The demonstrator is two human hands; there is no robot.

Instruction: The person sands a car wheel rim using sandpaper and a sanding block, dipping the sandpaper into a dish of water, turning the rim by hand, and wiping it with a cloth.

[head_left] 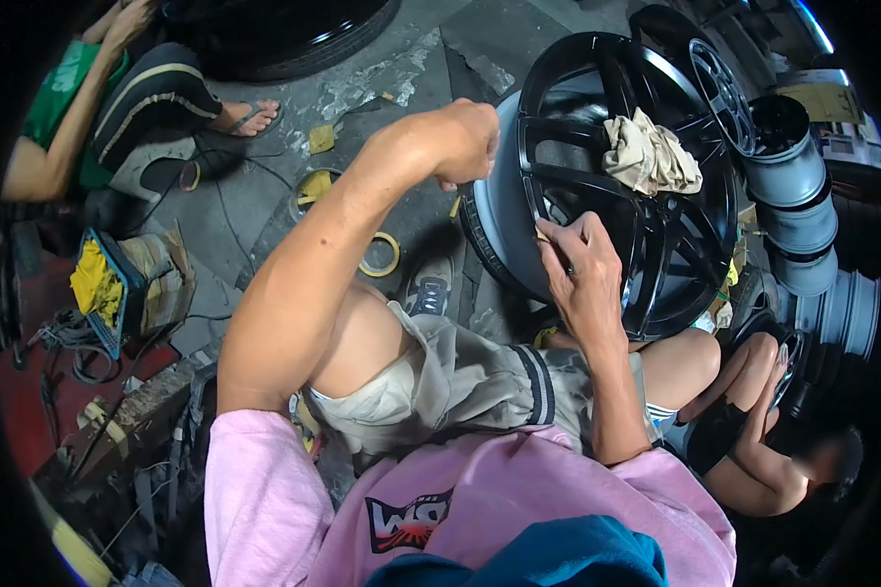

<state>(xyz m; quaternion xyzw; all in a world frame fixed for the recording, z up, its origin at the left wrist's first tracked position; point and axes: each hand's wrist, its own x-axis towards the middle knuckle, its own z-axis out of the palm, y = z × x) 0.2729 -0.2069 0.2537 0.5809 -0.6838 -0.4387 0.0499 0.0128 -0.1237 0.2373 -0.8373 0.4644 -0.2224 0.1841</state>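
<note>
A glossy black spoked car wheel rim (pixel 612 76) stands tilted before my knees, its grey barrel side facing left. My left hand (pixel 468 145) is curled closed beside the barrel's left edge, and whatever its fingers may hold is hidden. At the rim's lower left edge, my right hand (pixel 587 269) has its thumb and index finger pinched together near a spoke. A small yellowish edge shows at those fingertips, too small to name. A crumpled beige cloth (pixel 651 155) lies over the rim's hub and spokes.
Grey barrels of stacked rims (pixel 788 186) stand at right, near a seated person (pixel 754 445). Another person (pixel 78 108) sits at upper left by a black round part (pixel 284 49). A yellow tape roll (pixel 380 254), cables and a blue-edged box (pixel 117 293) are on the left.
</note>
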